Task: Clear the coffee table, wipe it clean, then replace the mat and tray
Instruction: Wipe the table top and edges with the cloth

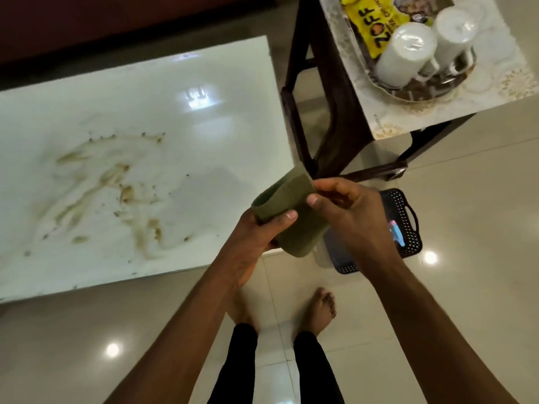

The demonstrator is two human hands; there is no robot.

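Note:
The white glossy coffee table fills the left of the view, smeared with brown stains on its near left half. A folded olive-green cloth hangs over the table's near right corner. My left hand grips its lower part, thumb on top. My right hand pinches its upper right edge. On a dark chair at the upper right lies the floral mat, and on it the tray with two white candles, a yellow packet and a metal cup.
The dark wooden chair stands close to the table's right edge. A black perforated basket with a spray bottle sits on the tiled floor below my right hand. My bare feet stand near the table's front edge.

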